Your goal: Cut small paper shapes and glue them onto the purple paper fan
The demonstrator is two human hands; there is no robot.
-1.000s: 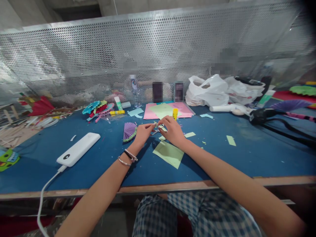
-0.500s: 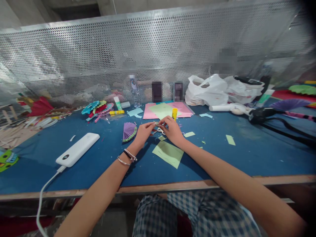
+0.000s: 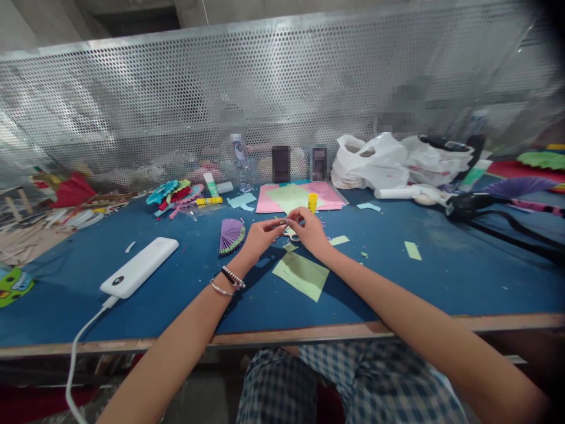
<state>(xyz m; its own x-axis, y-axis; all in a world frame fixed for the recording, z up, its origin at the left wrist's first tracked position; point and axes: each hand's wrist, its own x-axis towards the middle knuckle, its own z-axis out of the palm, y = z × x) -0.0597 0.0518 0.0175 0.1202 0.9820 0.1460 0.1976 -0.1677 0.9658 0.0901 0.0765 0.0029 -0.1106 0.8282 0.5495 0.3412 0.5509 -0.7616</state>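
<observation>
My left hand (image 3: 263,237) and my right hand (image 3: 308,230) meet at the fingertips above the blue table. Both are pinched closed; whatever lies between the fingers is too small to make out. Partly hidden beneath my right fingers are the white handles of scissors (image 3: 292,236). A light green paper sheet (image 3: 302,275) lies just in front of my hands, with a small green scrap (image 3: 290,247) at its top. To the left of my left hand sits a purple pleated paper fan (image 3: 231,237) with a green edge. Behind my right hand a yellow glue stick (image 3: 312,202) stands upright.
Pink and green paper (image 3: 270,200) lies at the back, near a water bottle (image 3: 241,165). White plastic bags (image 3: 368,162) stand back right, beside a black strap (image 3: 507,227). A white power bank (image 3: 139,268) with its cable is on the left. Paper flowers (image 3: 176,197) lie back left.
My fingertips have shifted slightly to the right and drawn closer together. More of the scissors' handle shows below them. Other things on the table stay where they were.
</observation>
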